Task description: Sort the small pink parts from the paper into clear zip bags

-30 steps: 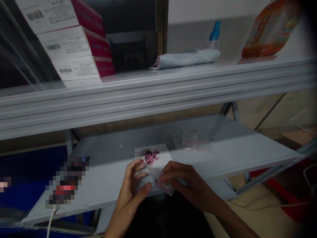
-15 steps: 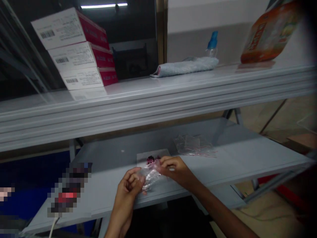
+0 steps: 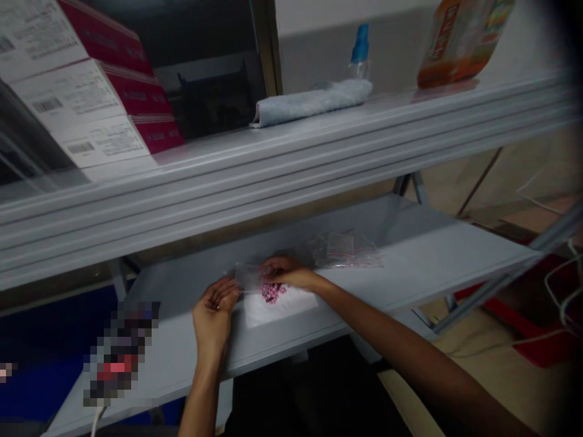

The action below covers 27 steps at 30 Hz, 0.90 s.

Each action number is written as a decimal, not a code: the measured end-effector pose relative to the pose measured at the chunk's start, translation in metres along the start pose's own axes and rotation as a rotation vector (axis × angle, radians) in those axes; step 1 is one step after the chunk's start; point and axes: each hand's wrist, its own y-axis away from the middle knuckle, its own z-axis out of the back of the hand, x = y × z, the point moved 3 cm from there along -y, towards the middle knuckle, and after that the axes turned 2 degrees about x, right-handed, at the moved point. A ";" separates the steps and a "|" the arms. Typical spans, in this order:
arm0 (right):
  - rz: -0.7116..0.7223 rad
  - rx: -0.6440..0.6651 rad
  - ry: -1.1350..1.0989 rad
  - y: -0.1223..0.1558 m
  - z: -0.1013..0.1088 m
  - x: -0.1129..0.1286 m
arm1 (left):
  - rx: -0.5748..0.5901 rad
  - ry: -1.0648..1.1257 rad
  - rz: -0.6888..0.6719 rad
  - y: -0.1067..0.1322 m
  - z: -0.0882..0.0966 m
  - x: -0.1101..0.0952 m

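My left hand (image 3: 215, 308) lies palm up on the grey lower shelf (image 3: 432, 261), fingers curled loosely, holding one end of a small clear plastic bag (image 3: 248, 277). My right hand (image 3: 285, 272) reaches forward and pinches the other end of that bag, just above a heap of small pink pieces (image 3: 272, 292). The pieces rest on a white sheet (image 3: 282, 306) between my hands. The bag is blurred and I cannot make out anything inside it.
A pile of clear bags with red seals (image 3: 346, 250) lies to the right on the shelf. On the upper shelf (image 3: 273, 176) sit stacked white and red boxes (image 3: 86, 97), a folded cloth (image 3: 310, 103), a spray bottle (image 3: 359, 51) and an orange packet (image 3: 455, 39).
Both hands moved away from me toward the pink pieces, carrying the clear bag. The left hand turned palm up. The view shifted down and right.
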 end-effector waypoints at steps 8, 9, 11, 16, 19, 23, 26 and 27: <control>0.000 -0.012 -0.073 -0.002 0.004 -0.019 | -0.028 0.042 -0.048 -0.003 -0.012 0.005; -0.005 -0.013 -0.090 -0.002 0.004 -0.019 | -0.030 0.050 -0.062 -0.002 -0.012 0.006; -0.013 -0.001 -0.107 -0.002 0.004 -0.018 | -0.041 0.072 -0.060 0.000 -0.012 0.013; -0.004 0.034 -0.073 0.000 0.004 -0.015 | -0.015 0.071 0.049 0.000 -0.013 0.031; 0.001 0.031 -0.055 0.000 0.005 -0.019 | -0.040 0.009 -0.006 -0.004 -0.012 0.030; 0.007 0.011 -0.021 -0.002 0.005 -0.024 | -0.057 -0.080 -0.071 -0.007 -0.010 0.026; 0.015 -0.019 -0.015 -0.003 0.007 -0.024 | -0.031 -0.112 -0.062 -0.001 -0.005 0.029; 0.018 -0.023 -0.017 -0.003 0.007 -0.024 | -0.010 -0.143 -0.051 0.002 -0.004 0.031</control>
